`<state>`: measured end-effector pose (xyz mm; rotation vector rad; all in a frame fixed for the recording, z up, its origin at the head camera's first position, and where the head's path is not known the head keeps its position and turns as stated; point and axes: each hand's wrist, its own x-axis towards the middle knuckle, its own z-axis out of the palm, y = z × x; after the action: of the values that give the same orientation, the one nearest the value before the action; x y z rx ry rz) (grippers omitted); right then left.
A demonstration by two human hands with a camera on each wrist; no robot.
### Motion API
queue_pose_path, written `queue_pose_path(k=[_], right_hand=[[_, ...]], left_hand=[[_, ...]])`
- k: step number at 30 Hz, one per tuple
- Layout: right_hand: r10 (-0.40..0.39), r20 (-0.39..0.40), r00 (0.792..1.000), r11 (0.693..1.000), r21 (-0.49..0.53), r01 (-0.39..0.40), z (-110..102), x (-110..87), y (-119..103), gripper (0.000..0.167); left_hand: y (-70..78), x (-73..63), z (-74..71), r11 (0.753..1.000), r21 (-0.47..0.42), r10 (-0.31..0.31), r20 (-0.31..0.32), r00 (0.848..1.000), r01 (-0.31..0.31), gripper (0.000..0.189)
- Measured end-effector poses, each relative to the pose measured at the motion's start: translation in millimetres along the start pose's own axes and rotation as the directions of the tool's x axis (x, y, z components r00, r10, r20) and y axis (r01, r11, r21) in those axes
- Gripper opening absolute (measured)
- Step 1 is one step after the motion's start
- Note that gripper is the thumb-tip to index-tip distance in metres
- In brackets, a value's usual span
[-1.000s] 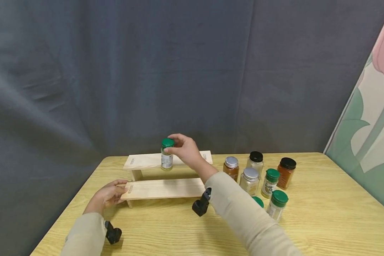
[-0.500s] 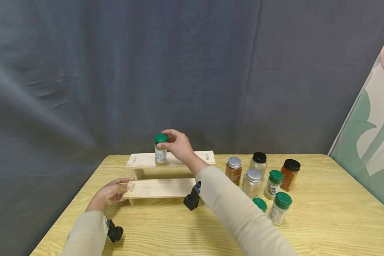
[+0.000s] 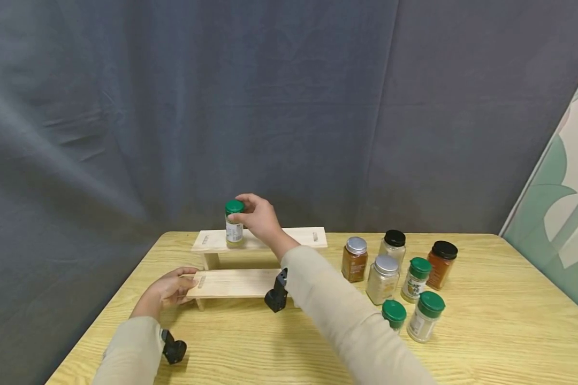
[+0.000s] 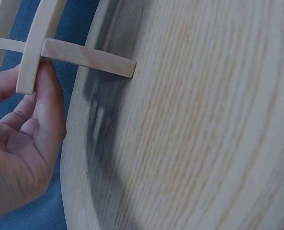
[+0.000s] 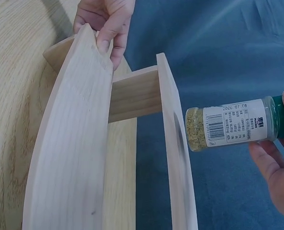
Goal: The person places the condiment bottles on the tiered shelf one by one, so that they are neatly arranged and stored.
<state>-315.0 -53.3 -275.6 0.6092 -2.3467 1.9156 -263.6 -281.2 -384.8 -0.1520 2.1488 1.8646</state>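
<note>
My right hand (image 3: 260, 216) pinches a spice jar (image 3: 234, 231) by its green lid, with the jar upright at the left part of the rack's upper shelf (image 3: 289, 235). In the right wrist view the jar (image 5: 228, 125) shows a white barcode label and yellowish granules, its base right at the shelf board. My left hand (image 3: 170, 287) grips the left end of the lower shelf (image 3: 241, 283) of this two-step wooden rack. The left wrist view shows thumb and fingers (image 4: 48, 105) pinching the board's end beside a wooden leg (image 4: 89, 57).
Right of the rack stand several jars: an orange-brown one with a silver lid (image 3: 355, 262), a pale silver-lidded one (image 3: 382, 280), two black-lidded ones, and green-lidded ones such as the front jar (image 3: 424, 318). A dark curtain (image 3: 289, 107) hangs behind the table (image 3: 250, 347).
My right hand has carried the green-lidded jar left along the upper shelf, toward its left end. My left hand keeps its grip on the lower shelf. The head view has shifted slightly.
</note>
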Motion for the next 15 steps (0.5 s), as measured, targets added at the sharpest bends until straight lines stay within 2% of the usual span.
queue_pose_path(k=[8,15], right_hand=[[-0.008,0.044,0.999,0.999,-0.039,0.01,14.1,0.4,-2.5,0.044],[-0.034,0.032,0.999,0.996,-0.085,0.036,25.5,3.6,-6.1,0.044]], left_hand=[[-5.0,-2.2,-2.5,0.999,-0.048,0.001,0.036,0.999,0.001,0.049],[-3.4,-5.0,-5.1,1.0,-0.022,0.019,0.039,0.999,-0.018,0.051]])
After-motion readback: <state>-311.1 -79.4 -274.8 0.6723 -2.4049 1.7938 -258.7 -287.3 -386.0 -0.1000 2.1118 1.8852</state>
